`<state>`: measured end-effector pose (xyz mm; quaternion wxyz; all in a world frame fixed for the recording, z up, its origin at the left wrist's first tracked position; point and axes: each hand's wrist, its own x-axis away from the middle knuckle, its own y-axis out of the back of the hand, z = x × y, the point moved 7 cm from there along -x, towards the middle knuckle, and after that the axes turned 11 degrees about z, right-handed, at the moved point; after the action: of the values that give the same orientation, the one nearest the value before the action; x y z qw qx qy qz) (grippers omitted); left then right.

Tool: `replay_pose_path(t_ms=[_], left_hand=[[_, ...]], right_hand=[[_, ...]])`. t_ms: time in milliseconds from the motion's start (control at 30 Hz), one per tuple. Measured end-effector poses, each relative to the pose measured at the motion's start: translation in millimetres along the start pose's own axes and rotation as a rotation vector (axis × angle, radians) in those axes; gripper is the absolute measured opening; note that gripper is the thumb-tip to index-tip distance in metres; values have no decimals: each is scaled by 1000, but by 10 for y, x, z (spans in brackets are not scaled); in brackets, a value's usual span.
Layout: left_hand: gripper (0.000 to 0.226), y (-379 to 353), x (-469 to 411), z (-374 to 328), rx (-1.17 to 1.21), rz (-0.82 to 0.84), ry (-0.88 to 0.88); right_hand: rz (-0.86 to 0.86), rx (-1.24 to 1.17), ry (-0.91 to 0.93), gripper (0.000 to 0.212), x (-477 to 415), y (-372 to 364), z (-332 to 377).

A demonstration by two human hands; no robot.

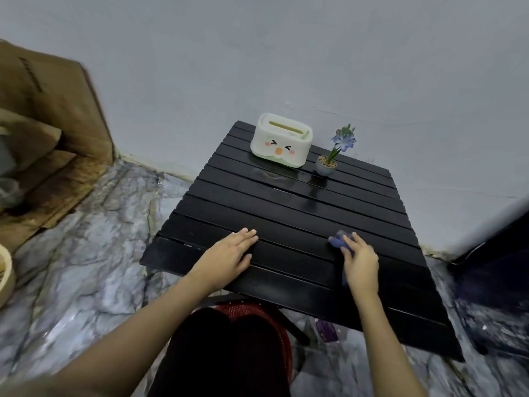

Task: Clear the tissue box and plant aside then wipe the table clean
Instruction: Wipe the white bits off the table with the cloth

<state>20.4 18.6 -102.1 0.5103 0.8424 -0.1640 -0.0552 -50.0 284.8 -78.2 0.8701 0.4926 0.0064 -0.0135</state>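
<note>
A black slatted table (286,213) fills the middle of the view. At its far edge stands a white tissue box (280,141) with a cartoon face. Just right of it is a small potted plant (329,161) with blue flowers. My left hand (229,253) lies flat on the near left part of the table, fingers together, holding nothing. My right hand (359,262) presses a blue cloth (339,242) against the near right part of the tabletop. Most of the cloth is hidden under the hand.
Cardboard boxes (48,124) lean against the wall at the left. A dark piece of furniture (498,270) stands at the right. A red stool (257,313) shows under me, and the floor is marbled. A wet sheen lies on the slats in front of the tissue box.
</note>
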Motion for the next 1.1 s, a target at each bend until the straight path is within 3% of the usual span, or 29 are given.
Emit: replay_pose_path(t_ms=[133,267,367,467,600,700,900,1033,1100], left_hand=[[71,98,203,169,-8,-2,50],[48,200,451,391,3,-47,127],[65,219,620,431,-1,-92,149],[75,223,711,493,-10,-90,163],[58,304,769,591,-20,-89,187],[45,376,842,681,23,-90,244],[43,548,1000,863,132,-98,359],[42,639,1036,937,159,-136,394],[42,650,1061,964,161,-120,400]], right_hand=[[117,1,160,32,-294,-624,949],[257,-3,399,34,212,-1039,1609],[320,-10,541,35,692,-881,1361],[281,9,487,33,772,-521,827],[186,12,311,32,313,-434,672],[144,23,265,34,-41,-795,1164],[325,54,543,36,304,-1594,2475],[366,9,810,35,894,-1463,2305],[373,-38,839,34,966,-1286,1966]])
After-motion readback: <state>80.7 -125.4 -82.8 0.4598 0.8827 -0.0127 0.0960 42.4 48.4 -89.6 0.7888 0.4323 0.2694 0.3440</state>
